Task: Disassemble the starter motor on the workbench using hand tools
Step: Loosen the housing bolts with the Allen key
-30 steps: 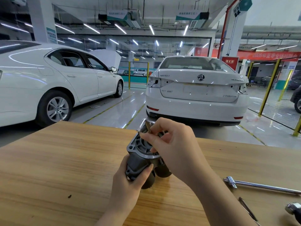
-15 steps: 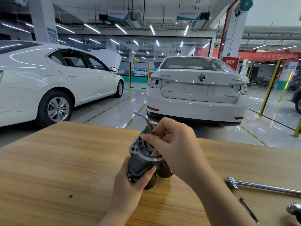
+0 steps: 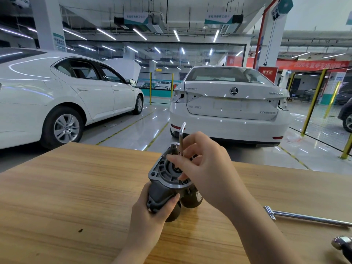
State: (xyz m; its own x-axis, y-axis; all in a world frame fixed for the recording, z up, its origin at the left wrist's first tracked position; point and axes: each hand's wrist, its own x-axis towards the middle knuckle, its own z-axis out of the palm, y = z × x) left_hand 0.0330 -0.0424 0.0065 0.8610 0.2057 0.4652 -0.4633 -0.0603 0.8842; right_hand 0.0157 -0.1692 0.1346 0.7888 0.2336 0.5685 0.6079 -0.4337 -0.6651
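— Fingers (image 3: 177,159) on the tool: how do they stand?
— My right hand (image 3: 207,164) pinches the L-shaped key (image 3: 182,137). Its shank runs upright, down into the flange face of the starter motor (image 3: 165,180). My left hand (image 3: 150,212) grips the housing, which stands on the desk (image 3: 57,187).
— And the turn?
— About that upright shank, I judge.

Two hands (image 3: 207,168); one starter motor (image 3: 163,191); one hex key (image 3: 182,134); one T-bar wrench (image 3: 308,218); two white cars (image 3: 228,103) nearby.
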